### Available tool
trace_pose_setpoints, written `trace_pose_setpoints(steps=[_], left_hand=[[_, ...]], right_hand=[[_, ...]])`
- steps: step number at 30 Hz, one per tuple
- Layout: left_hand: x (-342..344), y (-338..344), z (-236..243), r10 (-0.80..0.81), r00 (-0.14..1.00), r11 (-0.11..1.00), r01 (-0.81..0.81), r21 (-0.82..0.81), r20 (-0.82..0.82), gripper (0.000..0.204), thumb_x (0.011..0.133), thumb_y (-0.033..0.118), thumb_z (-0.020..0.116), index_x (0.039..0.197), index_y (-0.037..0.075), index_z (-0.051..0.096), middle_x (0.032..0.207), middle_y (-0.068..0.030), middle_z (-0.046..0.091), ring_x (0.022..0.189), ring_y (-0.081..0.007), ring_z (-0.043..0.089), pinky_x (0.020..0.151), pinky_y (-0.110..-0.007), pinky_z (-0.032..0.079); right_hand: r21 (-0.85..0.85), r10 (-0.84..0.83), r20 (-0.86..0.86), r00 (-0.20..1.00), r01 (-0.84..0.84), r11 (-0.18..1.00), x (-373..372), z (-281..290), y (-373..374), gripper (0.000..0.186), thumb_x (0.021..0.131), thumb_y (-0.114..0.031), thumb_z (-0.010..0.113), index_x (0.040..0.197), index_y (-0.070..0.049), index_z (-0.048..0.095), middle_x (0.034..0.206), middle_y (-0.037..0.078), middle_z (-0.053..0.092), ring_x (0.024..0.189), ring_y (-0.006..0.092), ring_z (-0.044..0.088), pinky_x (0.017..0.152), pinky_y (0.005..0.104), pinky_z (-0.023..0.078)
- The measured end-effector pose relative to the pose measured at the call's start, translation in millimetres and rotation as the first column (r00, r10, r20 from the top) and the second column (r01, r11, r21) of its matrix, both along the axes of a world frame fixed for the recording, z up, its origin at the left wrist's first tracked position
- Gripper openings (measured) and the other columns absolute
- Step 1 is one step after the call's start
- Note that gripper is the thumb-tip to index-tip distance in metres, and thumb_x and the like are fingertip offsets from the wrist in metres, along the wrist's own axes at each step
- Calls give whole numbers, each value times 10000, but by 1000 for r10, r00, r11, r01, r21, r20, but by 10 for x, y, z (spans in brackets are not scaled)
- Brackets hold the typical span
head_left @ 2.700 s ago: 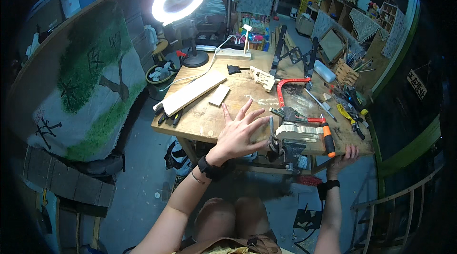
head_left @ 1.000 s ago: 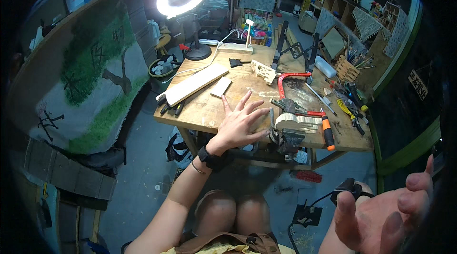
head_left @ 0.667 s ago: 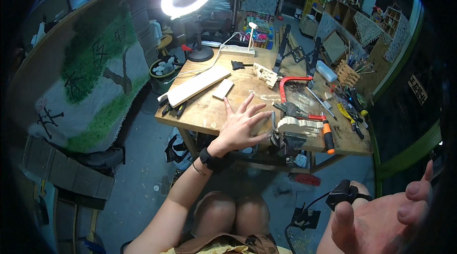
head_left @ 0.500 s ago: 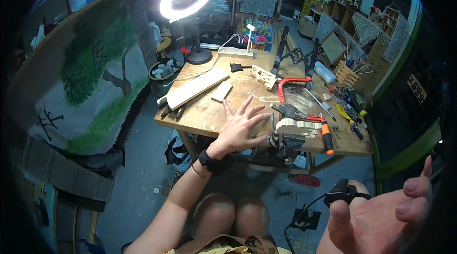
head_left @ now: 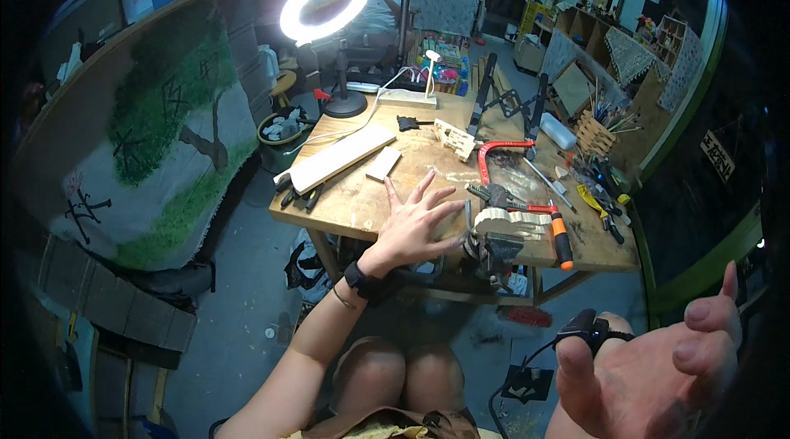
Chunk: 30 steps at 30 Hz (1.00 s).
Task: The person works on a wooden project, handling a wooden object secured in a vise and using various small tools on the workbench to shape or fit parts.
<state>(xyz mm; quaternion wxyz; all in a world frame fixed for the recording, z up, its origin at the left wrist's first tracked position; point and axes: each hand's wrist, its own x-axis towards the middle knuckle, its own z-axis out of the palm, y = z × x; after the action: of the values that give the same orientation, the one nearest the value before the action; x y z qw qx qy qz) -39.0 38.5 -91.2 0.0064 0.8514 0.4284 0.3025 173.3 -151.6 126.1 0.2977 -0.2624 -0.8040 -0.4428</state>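
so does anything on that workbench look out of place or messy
Mostly ordinary clutter. Sawdust is scattered beside the red-framed saw, and the long pale board lies askew, its end overhanging the bench's left edge. Nothing looks damaged.

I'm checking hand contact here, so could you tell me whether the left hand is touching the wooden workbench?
Touching. The head view shows the left hand spread flat, palm down, on the wooden workbench, with no gap visible under the fingers.

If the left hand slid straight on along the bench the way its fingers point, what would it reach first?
Probably the pale wooden cut-out piece clamped in the small bench vise, just beyond the left hand and its spread fingertips; the red-framed saw lies farther back. Depth is uncertain in this fisheye view.
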Motion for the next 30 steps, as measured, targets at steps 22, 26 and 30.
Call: trace_pose_setpoints(steps=[22, 26, 30], left_hand=[[-14, -16, 0, -8, 1000, 1000, 7, -26, -28, 536, 785, 526, 599, 1233, 236, 553, 1368, -19, 444, 1396, -313, 177, 935, -805, -5], [-3, -6, -5, -33, 999, 998, 31, -46, -26, 528, 791, 511, 602, 1237, 235, 550, 1365, -30, 446, 1392, -321, 187, 933, -805, -7], [-1, -4, 15, -54, 999, 998, 55, -43, 5, 522, 791, 506, 607, 1234, 235, 551, 1368, -35, 442, 1390, -329, 190, 933, -803, -11]], right_hand=[[152, 292, -21, 956, -286, 946, 229, -101, 150, 815, 628, -153, 845, 1254, -141, 323, 1066, 130, 405, 860, 302, 503, 812, 484, 476], [379, 454, -159, 877, -370, 848, 263, -403, 317, 724, 690, -216, 797, 1238, -126, 332, 1073, 130, 418, 907, 290, 506, 876, 496, 474], [294, 112, -312, 943, -17, 956, 698, -792, 144, 505, 801, -150, 640, 1210, -153, 343, 1123, 103, 385, 1057, 287, 447, 949, 591, 391]])
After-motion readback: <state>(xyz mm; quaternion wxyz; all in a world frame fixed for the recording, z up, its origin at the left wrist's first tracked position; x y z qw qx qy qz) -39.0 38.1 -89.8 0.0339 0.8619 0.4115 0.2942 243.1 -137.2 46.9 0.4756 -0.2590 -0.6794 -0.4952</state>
